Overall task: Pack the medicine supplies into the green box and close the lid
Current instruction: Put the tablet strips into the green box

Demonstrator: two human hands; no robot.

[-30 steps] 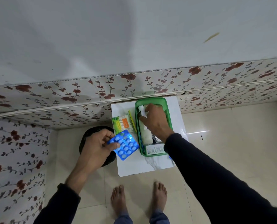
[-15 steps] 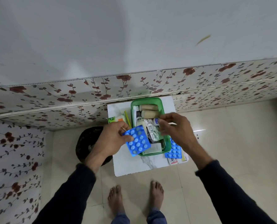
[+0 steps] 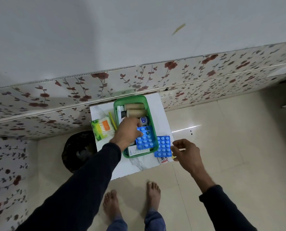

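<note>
The green box [image 3: 151, 114] stands open on a small white marble-top table [image 3: 139, 165]. Inside lie two tan bandage rolls [image 3: 134, 106], white tubes and a white carton. My left hand [image 3: 128, 133] reaches into the box and holds a blue blister pack [image 3: 144, 139] lying over its contents. A second blue blister pack [image 3: 163, 146] lies on the table just right of the box. My right hand [image 3: 185, 151] hovers beside that pack, fingers apart, holding nothing. A green and orange packet of cotton buds [image 3: 102, 129] lies left of the box. No lid is visible.
A black round bin [image 3: 79, 150] stands on the floor left of the table. The table sits against a flower-patterned wall panel [image 3: 139, 80]. My bare feet [image 3: 130, 202] stand on beige tiles in front of it. Small cards [image 3: 164, 159] poke out under the outer blister pack.
My left hand carried the blue blister pack rightward from the table's left side into the box. My right hand left the box and moved down to the right, beside the second pack.
</note>
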